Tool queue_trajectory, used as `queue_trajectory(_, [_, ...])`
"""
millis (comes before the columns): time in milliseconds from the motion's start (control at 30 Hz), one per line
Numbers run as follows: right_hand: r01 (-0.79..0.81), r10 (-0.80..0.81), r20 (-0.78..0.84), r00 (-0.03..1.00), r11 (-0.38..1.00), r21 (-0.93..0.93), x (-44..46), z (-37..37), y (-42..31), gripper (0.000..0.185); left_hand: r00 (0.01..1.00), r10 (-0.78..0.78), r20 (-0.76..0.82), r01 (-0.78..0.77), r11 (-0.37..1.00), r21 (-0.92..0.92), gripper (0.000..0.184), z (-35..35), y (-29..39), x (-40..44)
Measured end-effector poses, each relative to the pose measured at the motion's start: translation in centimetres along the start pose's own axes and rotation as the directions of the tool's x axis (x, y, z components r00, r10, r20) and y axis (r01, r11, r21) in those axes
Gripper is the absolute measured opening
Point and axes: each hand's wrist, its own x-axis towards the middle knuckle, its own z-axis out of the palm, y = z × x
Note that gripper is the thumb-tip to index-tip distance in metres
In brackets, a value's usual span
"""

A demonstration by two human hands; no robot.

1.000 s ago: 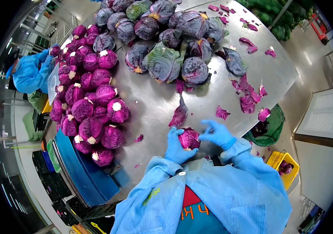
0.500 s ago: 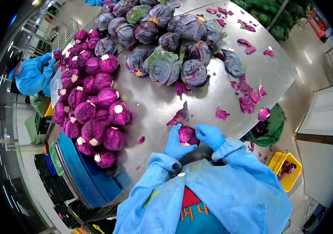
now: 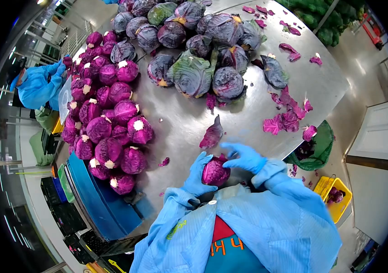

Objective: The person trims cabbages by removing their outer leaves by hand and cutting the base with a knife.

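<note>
My left hand [image 3: 197, 175], in a blue glove, is closed around the side of a small purple cabbage [image 3: 215, 173] near the table's front edge. Just right of it, my right hand [image 3: 245, 157] has its gloved fingers apart and slightly blurred, with the fingertips close to the top of that cabbage. Whether they touch it I cannot tell. A loose purple cabbage leaf [image 3: 212, 133] lies on the metal table [image 3: 175, 118] beyond both hands. Farther back sits a heap of dark, untrimmed cabbages [image 3: 191, 75].
Bright trimmed cabbages [image 3: 107, 118] are piled at left, above a blue bin [image 3: 103, 204]. Torn leaves [image 3: 287, 111] litter the table's right side. Past its edge are a green net basket [image 3: 323, 148] and a yellow crate [image 3: 338, 204]. A person [image 3: 41, 86] in blue stands far left.
The cabbage has turned in my left hand, so its pale cut end no longer shows. My right hand's fingers have spread. A leaf scrap at right now lies against the other scraps.
</note>
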Motion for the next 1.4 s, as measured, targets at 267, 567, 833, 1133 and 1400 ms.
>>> queue_trajectory(267, [0.126,-0.119,0.164,0.979,0.992,-0.03,1.6,1.4,2.3,0.041,0.93,-0.321,-0.177,0.232,0.889,-0.395,0.109,2.8,-0.9,0.5])
queue_trajectory(567, [0.338,-0.396,0.01,0.918,0.772,-0.538,1.8,3.0,1.4,0.03,0.905,-0.408,-0.117,0.271,0.768,-0.58,0.126,1.7,-3.2,0.5])
queue_trajectory(833, [0.006,0.0,0.114,0.994,0.999,-0.053,1.5,2.1,0.1,0.041,0.891,-0.451,-0.054,0.33,0.725,-0.604,0.128,0.8,-2.4,0.9])
queue_trajectory(1133, [0.383,-0.352,0.154,0.923,0.873,-0.303,2.0,1.5,0.4,0.025,0.884,-0.467,0.0,0.353,0.668,-0.655,0.123,0.2,-0.7,1.6])
queue_trajectory(1400, [0.005,-0.182,-0.259,0.949,0.828,-0.561,1.6,-1.1,6.8,0.017,0.928,-0.373,-0.021,0.329,0.842,-0.428,0.119,0.2,-2.1,-0.9])
